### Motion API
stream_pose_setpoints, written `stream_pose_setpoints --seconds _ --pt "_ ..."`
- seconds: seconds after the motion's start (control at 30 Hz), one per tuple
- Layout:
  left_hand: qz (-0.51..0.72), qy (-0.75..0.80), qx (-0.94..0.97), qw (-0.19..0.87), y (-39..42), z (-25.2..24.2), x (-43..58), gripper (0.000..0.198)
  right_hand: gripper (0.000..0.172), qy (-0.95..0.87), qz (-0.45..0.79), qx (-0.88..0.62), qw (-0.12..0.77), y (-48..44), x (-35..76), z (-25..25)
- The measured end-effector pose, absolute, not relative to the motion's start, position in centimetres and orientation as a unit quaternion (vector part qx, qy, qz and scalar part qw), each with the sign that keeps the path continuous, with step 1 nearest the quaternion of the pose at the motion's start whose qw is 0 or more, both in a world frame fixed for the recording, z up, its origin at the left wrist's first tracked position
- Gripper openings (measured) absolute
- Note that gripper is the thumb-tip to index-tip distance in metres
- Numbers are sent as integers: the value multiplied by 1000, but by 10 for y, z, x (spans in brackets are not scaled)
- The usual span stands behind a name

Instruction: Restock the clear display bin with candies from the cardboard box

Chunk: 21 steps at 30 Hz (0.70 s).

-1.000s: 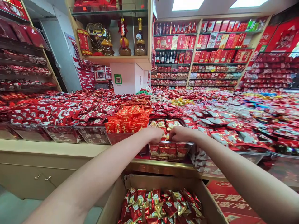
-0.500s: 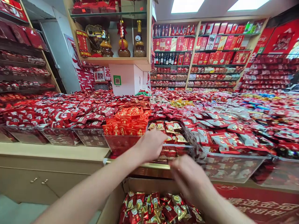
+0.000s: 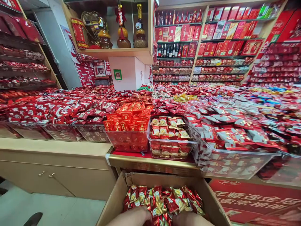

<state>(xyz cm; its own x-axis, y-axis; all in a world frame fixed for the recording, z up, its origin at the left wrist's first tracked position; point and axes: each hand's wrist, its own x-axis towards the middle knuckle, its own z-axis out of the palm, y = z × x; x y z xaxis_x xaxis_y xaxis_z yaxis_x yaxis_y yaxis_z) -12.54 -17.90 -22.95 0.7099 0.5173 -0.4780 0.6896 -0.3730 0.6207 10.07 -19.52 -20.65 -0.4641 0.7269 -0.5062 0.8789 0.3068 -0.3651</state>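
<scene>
An open cardboard box (image 3: 211,201) at the bottom centre holds a heap of red and gold candy packets (image 3: 172,204). Both hands reach into it from the lower edge of the view. My left hand (image 3: 138,216) touches the packets on the left side of the heap, its fingertips sunk among them. On the right side, my right hand (image 3: 188,218) is down in the packets too, its fingers hidden. Above the box, a clear bin (image 3: 172,147) contains similar packets standing in rows, beside a bin of orange-red packets (image 3: 128,138).
A gold-edged counter (image 3: 150,164) runs just behind the box. More clear bins of red and white packets (image 3: 235,157) line it to the right. Cabinets (image 3: 58,169) stand at the left, and shelves with bottles and boxes (image 3: 178,34) rise behind.
Both hands have moved down from the clear bin and counter edge into the cardboard box. The view has shifted, and the clear bin's rows and more of the box now show.
</scene>
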Motion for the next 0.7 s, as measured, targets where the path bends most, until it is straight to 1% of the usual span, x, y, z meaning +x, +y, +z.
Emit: stream_pose_setpoints --seconds 0.07,0.17,0.23,0.3,0.37,0.5,0.53,0.57,0.63,0.7 --pt "-100 390 826 394 -176 -222 -126 30 11 780 -317 527 113 -197 102 -206" --pt "-100 431 815 374 -173 -211 -124 28 12 771 -328 534 117 -196 106 -209" --pt "-87 453 801 381 -172 -208 -123 28 21 771 -327 533 123 -193 110 -212" --pt "-55 467 781 411 -172 -205 -122 28 34 764 -322 552 88 -187 114 -212" --pt "8 463 755 465 -172 -199 -117 32 38 748 -344 568 1 -182 115 -205" --pt "140 372 651 647 -171 -172 -96 54 22 660 -493 514 -241 -172 106 -167" --pt "168 348 628 676 -170 -163 -89 55 22 624 -529 496 -292 -171 103 -155" --pt "204 332 613 687 -169 -154 -81 52 25 588 -558 482 -334 -171 100 -143" --pt "284 339 591 674 -168 -138 -67 40 31 528 -593 467 -389 -170 96 -124" --pt "324 364 569 662 -166 -127 -58 32 33 495 -591 469 -431 -170 93 -114"
